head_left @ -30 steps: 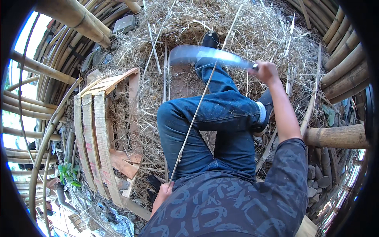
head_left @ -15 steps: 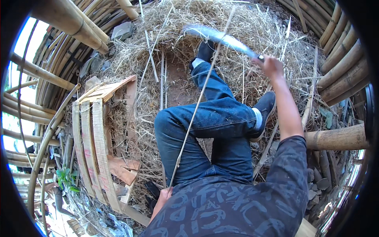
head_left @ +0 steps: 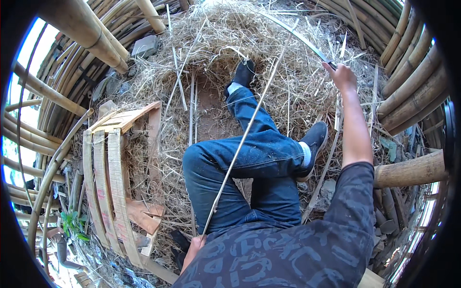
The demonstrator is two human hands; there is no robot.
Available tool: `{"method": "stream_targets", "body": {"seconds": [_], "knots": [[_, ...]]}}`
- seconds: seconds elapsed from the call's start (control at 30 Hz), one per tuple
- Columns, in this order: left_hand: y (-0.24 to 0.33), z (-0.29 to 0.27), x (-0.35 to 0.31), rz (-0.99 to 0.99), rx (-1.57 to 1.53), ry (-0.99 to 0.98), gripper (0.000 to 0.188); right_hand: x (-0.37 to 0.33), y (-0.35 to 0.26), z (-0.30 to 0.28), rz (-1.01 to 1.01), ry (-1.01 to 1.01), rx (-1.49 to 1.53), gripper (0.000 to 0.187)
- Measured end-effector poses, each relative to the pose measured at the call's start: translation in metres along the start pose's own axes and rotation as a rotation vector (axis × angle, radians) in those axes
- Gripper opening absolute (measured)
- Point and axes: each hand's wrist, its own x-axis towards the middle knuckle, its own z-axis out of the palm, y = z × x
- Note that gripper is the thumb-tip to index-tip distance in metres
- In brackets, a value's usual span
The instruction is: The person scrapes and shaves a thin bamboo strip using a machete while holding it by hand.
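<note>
A long thin bamboo strip (head_left: 242, 139) slants from my waist across my raised thigh and out over the shavings ahead. Its near end is in my left hand (head_left: 194, 247), closed on it beside my left hip; part of that hand is hidden by my shirt. Out to the right, my right hand (head_left: 343, 78) grips the dark handle of a long-bladed knife (head_left: 307, 44). The blade points forward and left, turned nearly edge-on, passing close to or over the strip's far end; I cannot tell whether they touch. My right leg is crossed over the left.
Bamboo shavings (head_left: 273, 86) cover the ground ahead. A wooden crate (head_left: 115, 177) stands at my left. A thick bamboo pole (head_left: 413, 169) juts in at the right, below stacked bamboo (head_left: 418, 91). Bamboo poles (head_left: 86, 29) and a grey block (head_left: 145, 46) are at the far left.
My right hand has moved slightly right and forward with the knife, whose blade has turned from broadside to nearly edge-on. The strip stays in my left hand. The whole view has shifted a little.
</note>
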Motion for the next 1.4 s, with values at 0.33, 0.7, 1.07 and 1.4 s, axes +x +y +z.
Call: {"method": "stream_targets", "body": {"seconds": [0.33, 0.7, 1.07, 1.4], "knots": [[-0.021, 0.003, -0.004, 0.08, -0.056, 0.007, 0.027, -0.008, 0.016, -0.024, -0.136, 0.066, -0.01, 0.072], [-0.03, 0.003, -0.002, 0.091, -0.09, -0.011, 0.03, -0.09, 0.037, 0.0, 0.296, -0.116, 0.368, 0.082], [0.043, -0.027, 0.002, -0.251, -0.242, -0.111, 0.051, -0.327, -0.099, 0.037, 0.72, -0.452, 1.506, 0.051], [0.077, -0.046, 0.012, -0.44, -0.21, -0.238, 0.06, -0.362, -0.123, 0.046, 0.537, -0.538, 1.517, 0.043]]}}
